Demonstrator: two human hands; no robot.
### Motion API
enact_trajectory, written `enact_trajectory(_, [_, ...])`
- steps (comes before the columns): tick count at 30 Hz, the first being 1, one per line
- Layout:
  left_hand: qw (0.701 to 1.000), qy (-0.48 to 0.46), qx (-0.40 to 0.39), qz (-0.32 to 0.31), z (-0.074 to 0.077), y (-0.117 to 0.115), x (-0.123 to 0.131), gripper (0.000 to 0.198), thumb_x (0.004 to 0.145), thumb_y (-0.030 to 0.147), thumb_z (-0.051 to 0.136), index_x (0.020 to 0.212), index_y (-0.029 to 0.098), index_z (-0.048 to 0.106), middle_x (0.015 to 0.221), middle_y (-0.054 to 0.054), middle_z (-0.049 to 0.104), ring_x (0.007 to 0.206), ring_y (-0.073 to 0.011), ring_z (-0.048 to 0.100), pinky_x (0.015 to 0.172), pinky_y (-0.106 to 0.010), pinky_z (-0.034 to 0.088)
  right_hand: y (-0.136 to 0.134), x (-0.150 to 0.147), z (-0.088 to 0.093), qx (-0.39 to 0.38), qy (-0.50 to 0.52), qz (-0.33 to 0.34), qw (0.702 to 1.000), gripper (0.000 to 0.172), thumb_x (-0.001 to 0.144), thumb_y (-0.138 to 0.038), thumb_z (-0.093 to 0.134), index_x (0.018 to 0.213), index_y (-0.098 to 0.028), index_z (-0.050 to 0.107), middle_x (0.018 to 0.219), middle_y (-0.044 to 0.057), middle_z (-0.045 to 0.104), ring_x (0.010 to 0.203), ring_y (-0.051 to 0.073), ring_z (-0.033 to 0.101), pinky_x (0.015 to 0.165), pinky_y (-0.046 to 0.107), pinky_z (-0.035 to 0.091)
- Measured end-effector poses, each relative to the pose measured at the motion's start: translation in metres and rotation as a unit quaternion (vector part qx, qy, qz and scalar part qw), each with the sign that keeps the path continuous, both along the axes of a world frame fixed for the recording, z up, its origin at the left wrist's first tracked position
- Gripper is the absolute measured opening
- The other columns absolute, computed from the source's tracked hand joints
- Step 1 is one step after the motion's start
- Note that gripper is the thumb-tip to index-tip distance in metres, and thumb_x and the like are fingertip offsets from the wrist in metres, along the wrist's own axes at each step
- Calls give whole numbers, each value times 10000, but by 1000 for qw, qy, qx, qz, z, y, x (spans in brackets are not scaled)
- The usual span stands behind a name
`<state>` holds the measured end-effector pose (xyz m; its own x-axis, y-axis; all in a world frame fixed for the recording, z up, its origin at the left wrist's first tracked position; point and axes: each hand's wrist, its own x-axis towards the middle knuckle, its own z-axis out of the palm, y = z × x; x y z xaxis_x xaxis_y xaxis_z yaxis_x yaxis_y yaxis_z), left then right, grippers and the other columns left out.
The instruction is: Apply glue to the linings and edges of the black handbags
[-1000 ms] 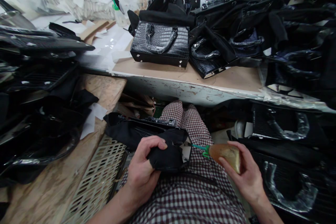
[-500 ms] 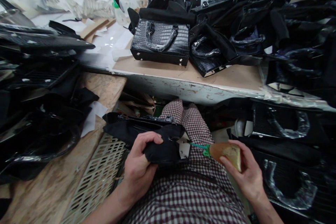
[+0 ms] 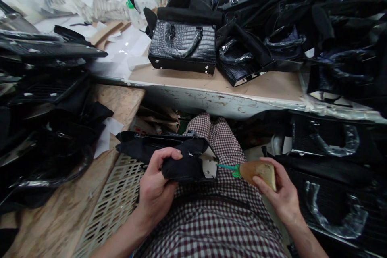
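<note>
Across my lap lies a black handbag, its black lining bunched up at the near side. My left hand is closed on that lining, thumb on top. A pale panel with small holes shows at the bag's right end. My right hand grips a glue bottle with brownish contents, tipped on its side. Its thin green nozzle points left, and the tip is at the edge of the pale panel; whether it touches, I cannot tell.
A crocodile-patterned handbag stands on the workbench, with more black bags piled to its right. Another green-tipped bottle stands behind. Black bag parts cover the wooden board at left. Handbags with wrapped handles lie at right.
The bag's right end now shows more of the pale panel. My left hand has shifted slightly up and left, and the bottle has moved a little left with my right hand.
</note>
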<state>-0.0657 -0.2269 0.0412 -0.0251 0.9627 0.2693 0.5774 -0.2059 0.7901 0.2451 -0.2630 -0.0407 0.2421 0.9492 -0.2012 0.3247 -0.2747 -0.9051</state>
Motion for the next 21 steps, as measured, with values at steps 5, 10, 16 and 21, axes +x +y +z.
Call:
enact_trajectory(5, [1000, -7, -6, 4, 1, -1, 2, 336, 767, -34, 556, 979, 220, 615, 983, -19, 606, 949, -152, 621, 844, -249, 523, 6, -1, -1, 13, -16, 10, 1000, 515, 764, -486, 789, 1174, -232, 608, 1098, 79, 660, 933, 287, 665, 843, 404, 571])
enact_trajectory(10, [1000, -20, -10, 11, -1, -4, 1, 340, 762, -30, 556, 982, 222, 618, 979, -19, 607, 955, -160, 621, 853, -258, 524, 3, 4, 4, -22, -14, 61, 998, 481, 787, -470, 767, 1183, -243, 617, 1077, 63, 682, 903, 276, 675, 825, 382, 573])
enact_trajectory(16, [1000, 12, 18, -4, 5, 0, 2, 363, 753, -61, 523, 971, 216, 610, 985, -12, 599, 956, -141, 618, 857, -231, 504, -1, 5, 1, -15, -4, 25, 1000, 508, 775, -474, 780, 1192, -242, 606, 1092, 71, 666, 912, 280, 674, 822, 381, 581])
enact_trajectory(21, [1000, 15, 18, -10, 6, -2, 0, 361, 771, -67, 523, 984, 215, 595, 987, -12, 590, 958, -139, 612, 864, -235, 498, -4, 7, -1, -5, -18, 65, 998, 486, 798, -455, 770, 1199, -245, 594, 1105, 77, 655, 909, 278, 668, 841, 407, 567])
